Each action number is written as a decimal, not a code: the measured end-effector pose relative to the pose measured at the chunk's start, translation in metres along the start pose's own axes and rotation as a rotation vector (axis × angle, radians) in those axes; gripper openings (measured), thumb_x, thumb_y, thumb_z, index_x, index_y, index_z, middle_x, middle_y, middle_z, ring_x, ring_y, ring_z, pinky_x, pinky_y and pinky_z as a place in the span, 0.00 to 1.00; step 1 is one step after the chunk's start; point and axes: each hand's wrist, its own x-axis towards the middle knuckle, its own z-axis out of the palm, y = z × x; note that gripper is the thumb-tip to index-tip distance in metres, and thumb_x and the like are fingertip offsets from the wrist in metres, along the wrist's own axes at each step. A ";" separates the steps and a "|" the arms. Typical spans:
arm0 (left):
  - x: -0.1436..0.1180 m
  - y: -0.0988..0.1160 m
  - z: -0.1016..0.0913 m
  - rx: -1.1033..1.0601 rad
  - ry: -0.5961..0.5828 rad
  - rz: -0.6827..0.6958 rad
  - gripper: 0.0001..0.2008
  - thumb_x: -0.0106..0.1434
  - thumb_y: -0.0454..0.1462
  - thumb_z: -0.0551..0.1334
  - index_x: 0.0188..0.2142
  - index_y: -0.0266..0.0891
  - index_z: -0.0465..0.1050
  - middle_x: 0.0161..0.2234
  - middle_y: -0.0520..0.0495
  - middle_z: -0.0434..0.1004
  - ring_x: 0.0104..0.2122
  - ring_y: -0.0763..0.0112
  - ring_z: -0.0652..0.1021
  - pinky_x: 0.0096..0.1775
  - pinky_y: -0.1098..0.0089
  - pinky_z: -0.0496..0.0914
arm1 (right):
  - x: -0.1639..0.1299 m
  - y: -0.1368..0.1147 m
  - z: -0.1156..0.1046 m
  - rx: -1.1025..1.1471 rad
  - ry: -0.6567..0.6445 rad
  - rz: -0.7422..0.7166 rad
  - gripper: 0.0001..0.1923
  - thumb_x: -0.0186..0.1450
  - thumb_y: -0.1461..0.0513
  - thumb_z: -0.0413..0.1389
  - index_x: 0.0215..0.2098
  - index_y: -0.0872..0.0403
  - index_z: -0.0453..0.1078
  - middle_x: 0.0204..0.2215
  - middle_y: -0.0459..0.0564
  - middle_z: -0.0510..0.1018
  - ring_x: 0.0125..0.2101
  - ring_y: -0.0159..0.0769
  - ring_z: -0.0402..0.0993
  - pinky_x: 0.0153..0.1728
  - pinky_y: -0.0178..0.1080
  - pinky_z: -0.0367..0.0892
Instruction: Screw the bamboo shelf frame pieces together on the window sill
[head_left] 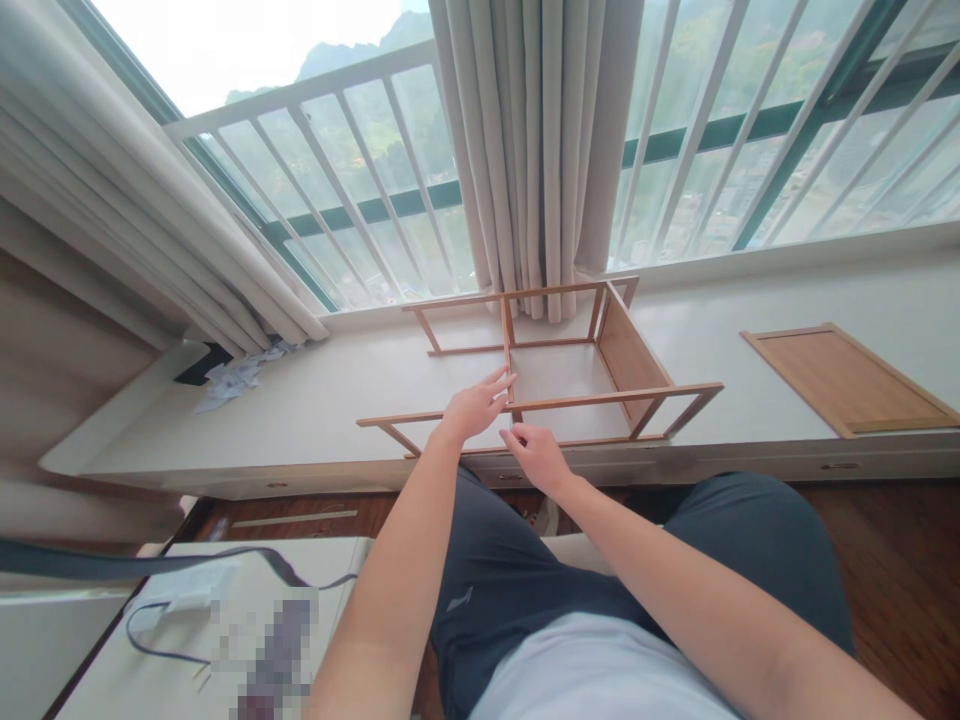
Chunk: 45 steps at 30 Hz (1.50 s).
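We spread our left hand (474, 408) loosely at the wooden frame (631, 358); our right hand (540, 458) curls at its near side; hold unclear.

- Bright daylight enters through the windows (397, 150), burning the sky (202, 45) out to plain white.
- Hills (360, 52) outside look pale and hazy.
- The far-left curtain (67, 300) and the floor (907, 570) are dimmer.
- The wooden frame (634, 355) looks slightly soft.
- Wide-angle distortion stretches things toward the edges.
- Coarse pixelation hides part of the lower-left tabletop (337, 557).
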 end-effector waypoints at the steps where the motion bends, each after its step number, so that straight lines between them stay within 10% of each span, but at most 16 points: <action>1: 0.000 0.000 0.000 -0.002 0.001 0.001 0.25 0.70 0.44 0.49 0.66 0.61 0.58 0.70 0.64 0.49 0.52 0.67 0.77 0.56 0.66 0.68 | 0.000 0.000 0.000 -0.005 -0.001 -0.003 0.24 0.68 0.51 0.50 0.18 0.52 0.51 0.17 0.40 0.55 0.23 0.30 0.51 0.26 0.36 0.49; 45: -0.001 -0.001 0.002 0.002 0.022 -0.005 0.25 0.71 0.45 0.48 0.66 0.61 0.58 0.69 0.64 0.51 0.52 0.68 0.77 0.56 0.68 0.67 | 0.004 -0.014 -0.014 -0.620 -0.079 0.015 0.21 0.74 0.54 0.47 0.28 0.53 0.72 0.29 0.51 0.79 0.27 0.35 0.69 0.28 0.38 0.47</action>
